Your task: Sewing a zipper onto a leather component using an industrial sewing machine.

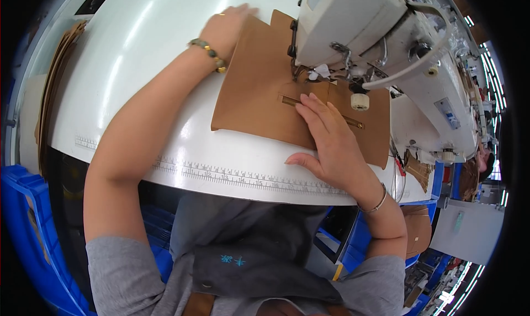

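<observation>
A brown panel [248, 89], leather-like, lies on the white sewing table under the head of a sewing machine [353, 23]. A narrow slot with a brass-coloured zipper [353, 121] runs across it. My right hand [334, 142] rests flat on the panel over the middle of that slot, fingers stretched toward the needle area and thumb apart. At the panel's far left edge is my left hand [223, 32], its fingers stretched out to the right and partly hidden by the panel's edge. Near the presser foot [298, 73] the panel passes beneath the machine.
A printed ruler [243, 179] follows the table's front edge. Brown pieces [55, 78] stand stacked at the left, above a blue crate [33, 222]. More brown pieces [418, 230] hang at the right, near blue bins. Red-handled snips [399, 166] lie beside the machine.
</observation>
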